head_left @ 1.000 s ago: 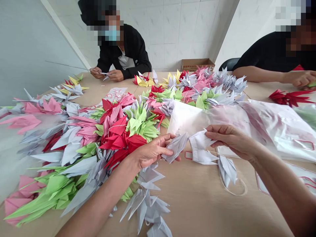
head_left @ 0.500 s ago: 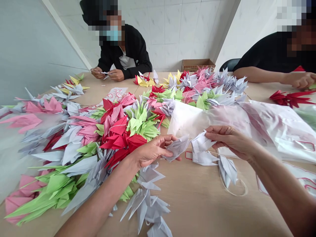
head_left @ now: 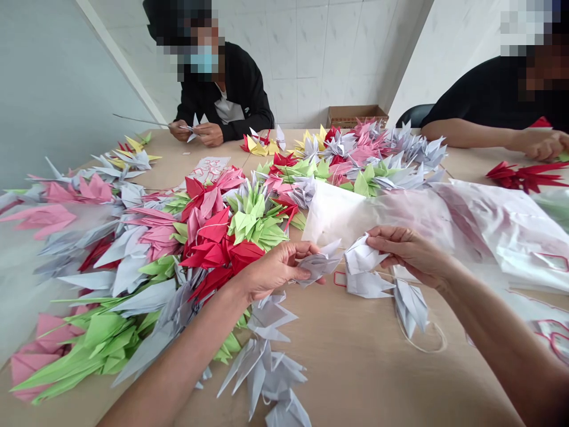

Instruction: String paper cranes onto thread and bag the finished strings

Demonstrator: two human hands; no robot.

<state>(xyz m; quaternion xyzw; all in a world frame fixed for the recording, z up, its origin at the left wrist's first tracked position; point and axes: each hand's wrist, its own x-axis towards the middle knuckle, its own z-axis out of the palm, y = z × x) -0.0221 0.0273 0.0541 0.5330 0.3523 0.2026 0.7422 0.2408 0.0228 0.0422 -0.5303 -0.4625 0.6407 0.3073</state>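
My left hand is closed around a pale grey-white folded paper crane, with the thumb in front. Just to its right, my right hand pinches a second pale paper crane between thumb and fingers. The two cranes are close together above the table; a narrow gap shows between them. Under the right-hand crane sits another pale crane. A further crane lies beside it, along with a loop of white string. Below my left hand, several pale cranes lie in a strung row.
A large heap of red, pink, green and pale paper cranes covers the table's left. Translucent plastic bags lie at right. Across the table, a masked person handles folded paper; another person sits at right. A cardboard box stands behind.
Both held cranes have tilted a little, and my right hand has shifted slightly left. Across the table, the thin stick near the masked person's hand has moved right.
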